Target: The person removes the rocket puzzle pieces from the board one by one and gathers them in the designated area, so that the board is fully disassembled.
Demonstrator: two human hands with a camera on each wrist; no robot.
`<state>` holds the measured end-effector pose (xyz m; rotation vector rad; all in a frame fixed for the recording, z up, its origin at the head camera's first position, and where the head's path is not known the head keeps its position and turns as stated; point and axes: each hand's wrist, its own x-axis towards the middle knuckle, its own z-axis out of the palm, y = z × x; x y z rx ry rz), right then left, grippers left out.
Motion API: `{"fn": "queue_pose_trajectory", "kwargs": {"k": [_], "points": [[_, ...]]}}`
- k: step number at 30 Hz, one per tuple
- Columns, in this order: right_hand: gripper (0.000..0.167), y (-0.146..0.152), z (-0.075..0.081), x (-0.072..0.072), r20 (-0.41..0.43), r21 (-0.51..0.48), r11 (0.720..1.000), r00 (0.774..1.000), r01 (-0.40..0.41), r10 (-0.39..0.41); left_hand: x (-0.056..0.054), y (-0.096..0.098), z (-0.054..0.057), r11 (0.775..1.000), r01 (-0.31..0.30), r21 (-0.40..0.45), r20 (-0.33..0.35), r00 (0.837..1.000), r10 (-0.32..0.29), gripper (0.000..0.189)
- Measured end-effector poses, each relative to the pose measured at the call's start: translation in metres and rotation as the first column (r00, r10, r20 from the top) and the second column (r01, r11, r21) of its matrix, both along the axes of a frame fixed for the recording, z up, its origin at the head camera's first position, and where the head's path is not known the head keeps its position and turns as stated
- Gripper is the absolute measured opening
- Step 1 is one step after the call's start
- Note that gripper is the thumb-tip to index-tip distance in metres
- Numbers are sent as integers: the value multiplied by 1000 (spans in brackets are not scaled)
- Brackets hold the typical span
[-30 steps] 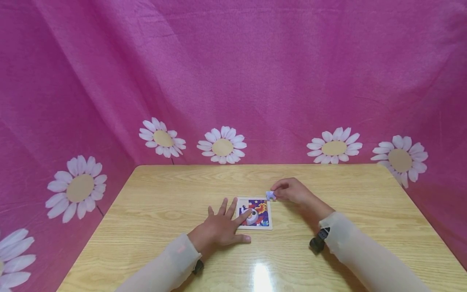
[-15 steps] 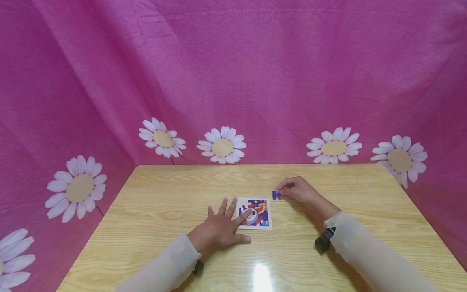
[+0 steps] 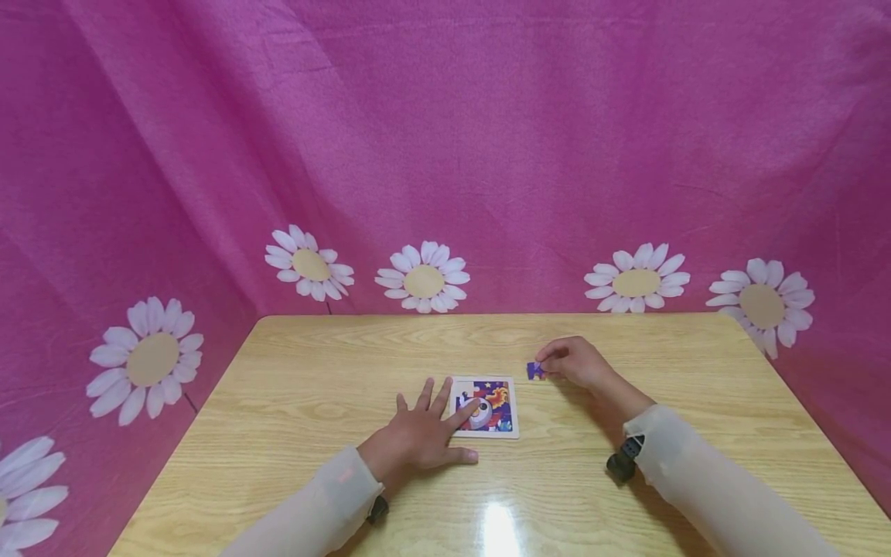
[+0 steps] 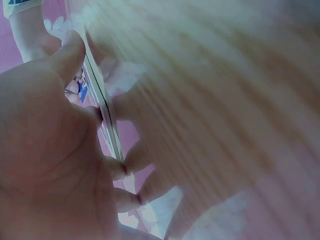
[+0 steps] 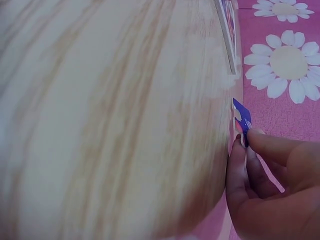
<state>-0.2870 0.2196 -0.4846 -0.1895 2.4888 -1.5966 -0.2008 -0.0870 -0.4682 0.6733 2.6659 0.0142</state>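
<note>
A small jigsaw puzzle (image 3: 501,410) in a white-edged frame lies flat near the middle of the table, with a colourful picture; its upper left part shows pale, without picture. My left hand (image 3: 425,435) lies spread over the puzzle's left side, its index finger stretched across the picture. Beyond the frame's upper right corner, my right hand (image 3: 572,362) pinches a purple puzzle piece (image 3: 535,371) between thumb and fingertips. In the right wrist view that same piece (image 5: 242,116) is held tilted, close to the tabletop and apart from the frame.
The wooden table (image 3: 313,363) has its back edge against a pink curtain (image 3: 515,155) printed with white daisies. Dark wrist cameras (image 3: 621,466) sit at both cuffs. A bright light reflection lies on the table's near part.
My right hand has moved a little to the right, away from the frame, with the puzzle piece. The piece's face has turned from pale to purple. My left hand has stayed still.
</note>
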Motion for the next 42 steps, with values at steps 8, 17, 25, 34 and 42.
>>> {"fn": "queue_pose_trajectory", "kwargs": {"k": [8, 17, 25, 34, 42], "points": [[10, 2, -1, 0, -72, 171, 983, 996, 64, -52, 0, 0, 1, 1000, -7, 15, 9, 1000, 7, 89], [9, 3, 1, 0, -89, 229, 970, 994, 78, -59, -1, -1, -1, 1000, -6, 11, 7, 1000, 6, 89], [11, 5, 0, -1, -100, 235, 969, 994, 71, -48, 0, 0, 0, 1000, 8, -3, -5, 1000, -8, 88], [12, 7, 2, -1, -68, 208, 976, 996, 68, -55, 0, 0, 2, 1000, 4, -2, 4, 1000, -4, 88], [13, 7, 2, -1, -55, 191, 979, 997, 68, -59, 0, 0, 1, 1000, 5, -4, 6, 1000, -5, 87]]}}
